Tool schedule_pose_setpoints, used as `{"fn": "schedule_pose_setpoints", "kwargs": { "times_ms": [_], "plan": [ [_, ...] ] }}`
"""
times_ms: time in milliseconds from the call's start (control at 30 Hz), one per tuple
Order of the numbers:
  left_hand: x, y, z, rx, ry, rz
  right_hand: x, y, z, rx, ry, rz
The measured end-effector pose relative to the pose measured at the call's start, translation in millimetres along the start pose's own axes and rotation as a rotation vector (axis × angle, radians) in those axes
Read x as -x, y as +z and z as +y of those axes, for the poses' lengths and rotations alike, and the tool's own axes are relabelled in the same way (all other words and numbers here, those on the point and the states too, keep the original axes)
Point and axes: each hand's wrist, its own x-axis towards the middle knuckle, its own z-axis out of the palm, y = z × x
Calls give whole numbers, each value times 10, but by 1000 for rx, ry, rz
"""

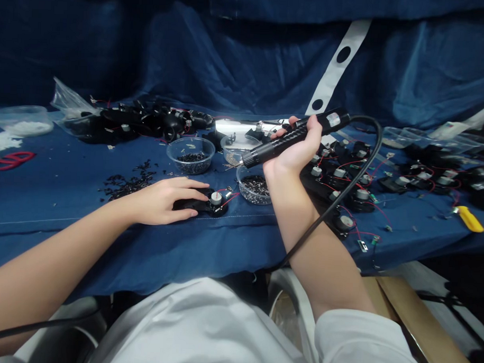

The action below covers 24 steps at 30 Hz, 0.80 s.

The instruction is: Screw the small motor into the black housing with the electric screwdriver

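Note:
My right hand (296,146) is raised and shut around a black corded electric screwdriver (277,143), whose bit points left above the bowls. Its black cord (355,177) loops down past my right forearm. My left hand (164,200) lies over a black plastic housing (193,204) on the blue-covered table, its fingers gripping the housing beside a small silver motor (216,198) with red wires. The fingers hide part of the housing. Just right of that hand stands a clear bowl of small black screws (253,186).
Another screw bowl (190,155) and a clear bowl (239,148) stand close by. Wired black assemblies (345,180) cover the right side, with black parts (149,122) behind. Loose screws (126,185), red scissors (12,160) and a yellow tool (469,218) lie about.

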Motion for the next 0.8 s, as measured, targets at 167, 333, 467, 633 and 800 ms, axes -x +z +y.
{"fn": "schedule_pose_setpoints", "kwargs": {
  "times_ms": [167,333,467,633,800],
  "plan": [
    [14,20,-29,36,-19,37,-10,-26,18,56,-27,-33],
    [-11,38,-49,40,3,38,-6,-29,-1,64,-21,-61],
    [-32,47,-59,31,21,16,10,-10,-7,53,-8,-46],
    [-40,69,-48,-4,44,38,29,6,-5,35,5,-23],
    [-57,69,66,-57,7,13,57,17,-19,76,27,-40]
  ]
}}
